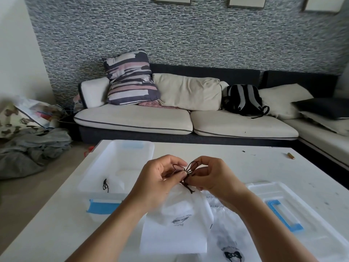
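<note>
Over the middle of the white table (226, 159), my left hand (160, 176) and my right hand (211, 174) both pinch a dark brown cord (190, 167). The cord forms two small loops above my fingertips, like a bow, and a short tail hangs down between my hands. Right under them a white drawstring bag (175, 224) with a dark printed logo sits on the table; the cord seems to gather its top. A clear plastic sleeve (226, 233) with a similar logo lies beside the bag on the right.
A translucent plastic box (113, 167) with blue clips stands to the left and holds another dark cord (105, 185). Its lid (294, 214) with a blue handle lies at the right. A small brown stick (291, 155) is far right. Behind the table stands a sofa (188, 120).
</note>
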The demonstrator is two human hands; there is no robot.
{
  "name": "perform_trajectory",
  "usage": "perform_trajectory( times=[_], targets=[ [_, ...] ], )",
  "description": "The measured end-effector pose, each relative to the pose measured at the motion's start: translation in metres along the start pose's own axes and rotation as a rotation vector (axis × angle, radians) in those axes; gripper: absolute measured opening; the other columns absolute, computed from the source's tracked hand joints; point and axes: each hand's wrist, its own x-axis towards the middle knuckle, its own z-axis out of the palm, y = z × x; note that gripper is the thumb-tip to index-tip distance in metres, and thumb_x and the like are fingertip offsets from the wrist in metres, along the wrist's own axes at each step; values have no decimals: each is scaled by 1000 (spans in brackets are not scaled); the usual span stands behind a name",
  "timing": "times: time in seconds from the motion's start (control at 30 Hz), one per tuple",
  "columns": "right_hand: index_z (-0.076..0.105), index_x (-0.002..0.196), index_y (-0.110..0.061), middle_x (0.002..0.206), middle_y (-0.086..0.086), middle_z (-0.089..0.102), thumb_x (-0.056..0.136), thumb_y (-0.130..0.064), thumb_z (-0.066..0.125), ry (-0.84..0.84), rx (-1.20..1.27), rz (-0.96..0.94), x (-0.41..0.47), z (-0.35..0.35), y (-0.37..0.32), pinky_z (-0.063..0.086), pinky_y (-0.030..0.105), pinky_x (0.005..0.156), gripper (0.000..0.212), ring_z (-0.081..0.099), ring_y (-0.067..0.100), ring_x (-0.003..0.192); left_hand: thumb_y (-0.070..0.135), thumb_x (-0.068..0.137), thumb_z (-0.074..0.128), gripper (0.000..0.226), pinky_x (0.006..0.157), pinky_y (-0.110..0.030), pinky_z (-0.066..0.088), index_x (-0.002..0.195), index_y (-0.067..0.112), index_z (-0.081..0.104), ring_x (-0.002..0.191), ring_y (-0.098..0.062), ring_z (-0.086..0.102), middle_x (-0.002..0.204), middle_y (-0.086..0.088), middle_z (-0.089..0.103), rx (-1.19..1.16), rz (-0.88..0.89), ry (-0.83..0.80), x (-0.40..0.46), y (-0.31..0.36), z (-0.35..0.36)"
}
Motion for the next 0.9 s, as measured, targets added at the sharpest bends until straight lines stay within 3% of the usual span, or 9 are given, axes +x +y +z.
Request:
perform_trajectory(
  times=[0.1,0.2,0.33,0.43,0.5,0.6,0.73,0.9],
  targets=[
    [67,91,-4,76,28,69,76,1,81,13,-25,1,0,1,-3,42,31,63,21,52,21,63,2,89,70,25,82,-24,53,104,21,71,81,-15,70,84,-5,75,-43,-39,14,-1,2,1],
    [75,90,-4,80,21,74,81,1,77,-24,-74,-13,-1,1,-5,47,28,64,11,59,17,64,-2,88,70,18,78,-19,53,95,14,76,81,-12,71,85,-7,77,-101,-76,31,-1,4,3],
    [79,85,-8,82,25,71,81,-5,76,-47,-178,32,-1,0,-6,45,31,66,6,53,19,68,-3,86,70,14,77,-19,55,89,9,78,81,-15,73,86,-9,78,-152,-163,38,-3,6,3],
    [77,84,-4,71,16,62,81,-3,71,-86,-239,129,-2,1,-6,42,27,62,6,48,18,66,-3,87,70,16,84,-26,57,90,11,79,86,-19,75,87,-5,78,-45,-139,-31,-3,5,3],
    [73,77,-1,70,13,57,81,0,65,-119,-261,192,-2,2,-5,41,28,64,9,46,18,64,-2,87,71,20,83,-23,56,89,16,80,85,-14,74,85,2,79,102,-58,-76,-5,5,5],
    [69,70,-6,66,10,55,85,7,60,-165,-166,278,-3,1,-4,45,23,59,21,48,15,57,-2,87,71,27,79,-16,54,88,23,80,84,-7,73,84,10,78,208,10,-87,-8,5,5],
    [74,89,-2,80,10,67,88,8,64,-231,-28,309,-3,-2,-4,58,28,76,14,62,19,73,-1,87,71,24,79,-17,54,89,21,81,84,-8,74,84,9,78,190,17,-62,-6,6,4],
    [71,98,5,82,10,69,86,6,70,-247,159,368,-4,-8,-3,59,25,71,12,70,17,71,-1,85,73,18,77,-16,53,86,16,81,83,-10,74,82,4,78,118,5,-46,-5,7,4]
  ],
)
